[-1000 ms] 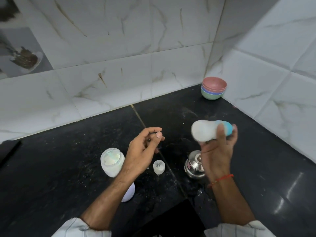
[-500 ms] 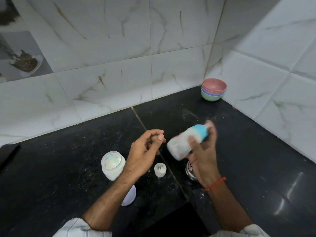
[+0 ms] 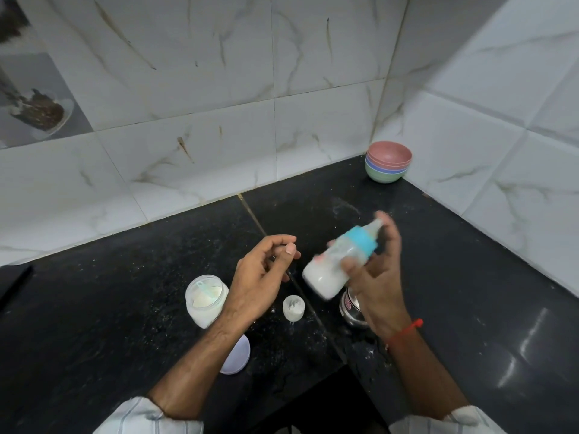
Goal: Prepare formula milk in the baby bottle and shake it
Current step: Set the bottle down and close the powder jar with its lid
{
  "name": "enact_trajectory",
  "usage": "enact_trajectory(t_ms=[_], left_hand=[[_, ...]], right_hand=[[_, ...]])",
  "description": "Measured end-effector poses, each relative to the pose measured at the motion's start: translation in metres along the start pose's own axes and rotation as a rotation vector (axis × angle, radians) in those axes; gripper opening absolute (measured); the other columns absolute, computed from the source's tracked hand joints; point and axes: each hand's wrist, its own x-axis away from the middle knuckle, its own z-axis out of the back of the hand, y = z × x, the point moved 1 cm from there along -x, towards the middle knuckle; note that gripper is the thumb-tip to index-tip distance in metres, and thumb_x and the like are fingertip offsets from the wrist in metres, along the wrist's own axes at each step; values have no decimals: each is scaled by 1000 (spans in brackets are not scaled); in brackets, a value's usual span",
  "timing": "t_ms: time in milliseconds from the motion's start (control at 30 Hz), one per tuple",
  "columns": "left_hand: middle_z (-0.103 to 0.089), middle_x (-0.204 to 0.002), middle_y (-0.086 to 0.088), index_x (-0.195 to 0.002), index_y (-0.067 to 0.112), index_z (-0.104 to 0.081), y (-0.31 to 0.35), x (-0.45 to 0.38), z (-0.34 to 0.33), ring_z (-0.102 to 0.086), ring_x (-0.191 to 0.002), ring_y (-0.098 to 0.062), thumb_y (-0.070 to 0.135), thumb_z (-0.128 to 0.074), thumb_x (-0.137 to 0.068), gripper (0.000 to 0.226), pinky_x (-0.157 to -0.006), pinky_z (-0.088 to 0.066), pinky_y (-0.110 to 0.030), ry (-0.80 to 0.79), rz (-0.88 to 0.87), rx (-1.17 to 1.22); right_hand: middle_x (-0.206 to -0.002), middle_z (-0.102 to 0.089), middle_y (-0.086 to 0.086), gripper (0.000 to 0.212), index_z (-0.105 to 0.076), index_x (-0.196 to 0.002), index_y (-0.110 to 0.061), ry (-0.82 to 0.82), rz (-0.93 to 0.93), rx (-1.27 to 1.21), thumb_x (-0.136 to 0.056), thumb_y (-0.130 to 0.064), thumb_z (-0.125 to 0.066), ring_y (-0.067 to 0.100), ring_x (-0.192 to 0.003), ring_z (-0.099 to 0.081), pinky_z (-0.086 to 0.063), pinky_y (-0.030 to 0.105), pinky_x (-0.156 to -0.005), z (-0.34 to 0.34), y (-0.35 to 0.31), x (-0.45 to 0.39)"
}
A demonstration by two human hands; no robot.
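My right hand [image 3: 377, 277] grips the baby bottle [image 3: 336, 264], which is full of white milk and has a blue collar and a teat. The bottle is tilted, base toward me and to the left, teat up and to the right, and it is motion-blurred. My left hand [image 3: 261, 270] hovers beside it with loosely curled fingers and holds nothing. The open formula powder jar [image 3: 205, 300], with a scoop inside, stands left of my left wrist. A small clear bottle cap [image 3: 293, 309] stands between my hands on the black counter.
A steel vessel [image 3: 351, 311] sits under my right hand. A pale round lid [image 3: 238, 355] lies beneath my left forearm. Stacked coloured bowls [image 3: 388, 162] stand in the far right corner. White powder is scattered on the black countertop [image 3: 125, 324]; tiled walls close the back and right.
My right hand swung the bottle from lying sideways, higher up, down and left to a tilted pose above the steel vessel. My left hand stayed in place.
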Motion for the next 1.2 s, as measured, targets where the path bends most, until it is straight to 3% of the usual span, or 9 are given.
enact_trajectory(t_ms=[100,133,200,333,467,700,833,1000,1200], left_hand=[[-80,-101,11,-121,30,-70,-1,0,2,-69,-68,-7,34,-59,-104,20,-59,-49,-14,14,-6,2],[-80,-101,11,-121,30,-70,-1,1,2,-70,-68,-7,34,-59,-104,20,-59,-49,-13,13,-7,1],[-80,-100,10,-121,28,-70,-3,3,1,-70,-69,-6,32,-60,-104,21,-60,-50,-14,6,-9,1],[-80,-99,7,-122,26,-71,-7,5,1,-71,-77,0,30,-60,-104,21,-70,-56,-21,-9,-6,13],[-80,-100,10,-121,28,-71,-12,11,5,-70,-71,-7,33,-60,-103,21,-66,-54,-18,11,13,27],[-79,-98,15,-113,39,-70,-35,27,22,-70,-80,-22,33,-65,-101,15,-68,-54,-19,112,53,-27],[-79,-99,10,-112,41,-71,-46,39,38,-69,-85,-29,32,-66,-100,15,-76,-58,-33,163,74,-29],[-78,-99,6,-116,34,-72,-52,51,63,-71,-81,-19,28,-67,-100,17,-69,-53,-14,257,78,-43],[-77,-98,7,-114,36,-72,-68,62,88,-71,-75,-12,26,-67,-101,17,-72,-53,-24,300,98,-72]], right_hand=[[-145,-55,10,72,-27,-153,-32,439,82,-352,-95,-20,-68,26,-110,-70,-63,43,-76,-1,-8,-18],[-149,-52,11,68,-25,-153,-31,489,82,-392,-98,-22,-64,22,-107,-72,-63,41,-74,-2,-6,-19],[-138,-57,10,77,-25,-154,-34,346,1,-281,-92,-20,-68,21,-104,-72,-63,42,-74,-6,-1,-12],[-125,-65,22,95,-35,-148,-49,-163,-119,158,-78,-4,-82,41,-114,-69,-59,55,-94,-10,8,7],[-132,-60,23,97,-31,-148,-48,-94,-55,289,-80,-5,-85,39,-118,-66,-56,55,-100,-6,8,-2],[-126,-63,5,87,-25,-140,-39,-170,13,842,-82,-16,-85,16,-107,-68,-56,26,-96,-9,25,-39],[-124,-58,11,78,-26,-119,-46,-140,-54,983,-79,-16,-86,26,-109,-63,-54,39,-94,-15,64,-66],[-110,-57,10,68,-31,-116,-28,-211,-126,1063,-78,0,-80,26,-93,-64,-49,19,-73,-17,109,-88],[-111,-54,10,64,-34,-115,-21,-217,-175,1159,-77,4,-79,28,-96,-61,-45,16,-68,-2,140,-93]])
